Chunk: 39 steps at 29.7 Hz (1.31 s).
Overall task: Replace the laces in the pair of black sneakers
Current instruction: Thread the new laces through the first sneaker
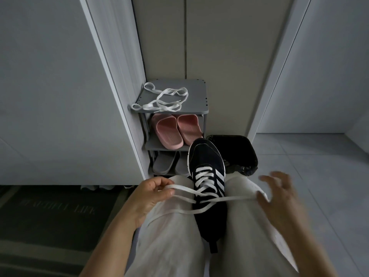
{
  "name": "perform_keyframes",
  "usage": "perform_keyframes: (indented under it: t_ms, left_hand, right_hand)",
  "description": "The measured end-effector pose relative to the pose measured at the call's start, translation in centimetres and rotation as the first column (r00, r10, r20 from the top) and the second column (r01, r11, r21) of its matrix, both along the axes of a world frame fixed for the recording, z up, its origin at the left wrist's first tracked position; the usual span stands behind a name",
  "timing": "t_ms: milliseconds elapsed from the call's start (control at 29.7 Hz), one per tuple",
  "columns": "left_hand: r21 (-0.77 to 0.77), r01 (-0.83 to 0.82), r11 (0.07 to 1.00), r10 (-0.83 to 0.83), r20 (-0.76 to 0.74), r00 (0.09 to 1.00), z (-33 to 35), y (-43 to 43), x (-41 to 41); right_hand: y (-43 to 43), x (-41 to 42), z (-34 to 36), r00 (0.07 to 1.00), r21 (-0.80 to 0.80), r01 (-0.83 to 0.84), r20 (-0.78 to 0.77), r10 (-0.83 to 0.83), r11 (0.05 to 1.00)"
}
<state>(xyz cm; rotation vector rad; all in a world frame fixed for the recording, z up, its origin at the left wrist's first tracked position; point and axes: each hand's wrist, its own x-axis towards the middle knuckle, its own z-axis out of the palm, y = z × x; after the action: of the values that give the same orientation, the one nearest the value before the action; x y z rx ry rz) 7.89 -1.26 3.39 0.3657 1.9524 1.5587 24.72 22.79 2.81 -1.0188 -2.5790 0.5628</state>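
Observation:
A black sneaker [206,156] with white stripes lies between my knees, toe pointing away. A white lace [201,177] is threaded through most of its eyelets. My left hand [153,191] pinches one lace end, which stretches left from the shoe. The other lace end [239,198] runs right across my thigh to my right hand [279,192], whose fingers are spread and blurred; I cannot tell whether it holds the lace. A second loose white lace [165,98] lies tangled on top of the shoe rack. The other sneaker is not in view.
A small grey shoe rack [199,86] stands ahead against the wall, with pink slippers [176,129] on its middle shelf and grey ones [169,162] below. A black-lined bin [241,150] sits beside it. A dark doormat [50,212] lies at left, tiled floor [319,166] at right.

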Motion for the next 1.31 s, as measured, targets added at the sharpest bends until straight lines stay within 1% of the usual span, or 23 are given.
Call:
perform_keyframes:
  t_ms: [34, 67, 134, 168, 202, 269, 303, 336, 403, 437, 504, 538, 571, 605, 672, 773, 874, 908, 975, 1042, 1143, 1244, 1311]
  left_hand:
    - [-0.007, -0.01, 1.0, 0.01, 0.008, 1.0, -0.3, 0.2, 0.3]
    - [-0.014, -0.015, 1.0, 0.015, 0.016, 1.0, -0.6, 0.4, 0.7]
    - [-0.013, -0.03, 0.999, 0.03, 0.036, 0.999, -1.3, 0.5, 1.3]
    - [-0.003, -0.042, 0.999, 0.042, 0.041, 0.998, -1.6, 0.5, 1.5]
    - [0.012, -0.052, 0.999, 0.051, 0.042, 0.998, -1.9, 0.6, 1.8]
    - [0.039, -0.064, 0.997, 0.064, 0.018, 0.998, -2.4, 0.7, 2.3]
    - [0.049, -0.068, 0.996, 0.069, -0.013, 0.998, -2.6, 0.9, 2.4]
    - [0.053, -0.065, 0.996, 0.068, -0.057, 0.996, -2.7, 1.2, 2.6]
    - [0.008, -0.017, 1.0, 0.018, -0.179, 0.984, -2.9, 1.6, 2.9]
    - [-0.028, 0.018, 0.999, -0.024, -0.243, 0.97, -2.9, 1.7, 3.0]
    - [-0.049, 0.058, 0.997, -0.07, -0.287, 0.955, -3.1, 1.8, 3.1]
    - [-0.027, 0.065, 0.998, -0.07, -0.257, 0.964, -2.9, 1.8, 3.0]
    - [-0.001, 0.067, 0.998, -0.066, -0.211, 0.975, -2.7, 1.8, 2.9]
    - [0.024, 0.079, 0.997, -0.074, -0.177, 0.981, -2.4, 1.7, 2.7]
    - [0.015, 0.136, 0.991, -0.131, -0.196, 0.972, -1.9, 1.6, 2.1]
    - [-0.057, 0.183, 0.982, -0.191, -0.261, 0.946, -1.3, 1.4, 1.5]
    - [-0.079, 0.078, 0.994, -0.102, -0.369, 0.924, -1.7, 2.0, 2.1]
    - [-0.095, 0.033, 0.995, -0.072, -0.439, 0.896, -2.1, 2.5, 2.7]
    - [-0.167, -0.04, 0.985, -0.071, -0.609, 0.79, -3.0, 3.5, 4.0]
    - [-0.206, -0.112, 0.972, -0.063, -0.69, 0.721, -3.6, 4.1, 4.8]
    - [-0.199, -0.141, 0.97, -0.046, -0.715, 0.698, -3.7, 4.0, 4.7]
    - [-0.045, 0.009, 0.999, -0.036, -0.649, 0.76, -3.7, 3.7, 4.8]
    - [0.001, 0.035, 0.999, -0.027, -0.643, 0.765, -3.7, 3.6, 4.9]
  right_hand:
    - [-1.3, -0.6, -0.1, 0.989, -0.016, -0.127, -0.079, 0.126, 0.992]
    - [-2.7, -1.3, 0.0, 0.97, -0.04, -0.233, -0.088, 0.229, 0.972]
    - [-4.6, -2.2, -0.2, 0.948, -0.119, -0.306, 0.053, 0.314, 0.944]
    - [-4.5, -2.2, -0.3, 0.945, -0.15, -0.296, 0.094, 0.312, 0.943]
    - [-3.8, -2.2, -0.1, 0.961, -0.21, -0.244, 0.076, 0.264, 0.947]
    - [-1.3, -1.3, 0.3, 0.994, -0.353, -0.1, 0.009, 0.11, 0.93]
    - [-0.2, -0.7, 0.7, 0.999, -0.387, -0.024, 0.03, 0.038, 0.922]
    - [0.6, -0.1, 0.9, 0.995, -0.381, 0.021, 0.095, 0.017, 0.925]
    - [1.2, 0.9, 1.0, 0.969, -0.304, 0.012, 0.24, 0.064, 0.953]
    - [0.9, 0.9, 1.1, 0.966, -0.247, -0.025, 0.244, 0.087, 0.969]
    - [-0.7, 0.4, 1.2, 0.987, -0.179, -0.124, 0.081, 0.14, 0.976]
    - [-1.7, 0.0, 1.1, 0.983, -0.142, -0.179, 0.008, 0.182, 0.974]
    - [-2.7, -0.5, 1.1, 0.972, -0.113, -0.235, -0.019, 0.234, 0.966]
    - [-3.7, -0.9, 1.1, 0.953, -0.088, -0.3, 0.014, 0.303, 0.95]
    - [-5.0, -1.4, 0.8, 0.921, -0.114, -0.355, 0.127, 0.368, 0.928]
    - [-4.2, -1.4, 0.5, 0.921, -0.18, -0.351, 0.108, 0.373, 0.919]
    - [-3.0, -0.5, 1.1, 0.904, -0.243, -0.349, 0.166, 0.393, 0.905]
    - [-2.6, -0.2, 1.3, 0.9, -0.243, -0.344, 0.19, 0.393, 0.907]
    - [-2.3, 0.1, 1.7, 0.888, -0.231, -0.356, 0.22, 0.405, 0.906]
    - [-2.5, -0.2, 1.7, 0.887, -0.188, -0.388, 0.189, 0.421, 0.902]
    - [-4.0, -1.0, 1.4, 0.89, -0.216, -0.409, 0.122, 0.44, 0.887]
    - [-4.0, -1.1, 1.1, 0.9, -0.262, -0.381, 0.113, 0.421, 0.887]
    - [-3.7, -0.9, 1.2, 0.896, -0.294, -0.386, 0.108, 0.431, 0.875]
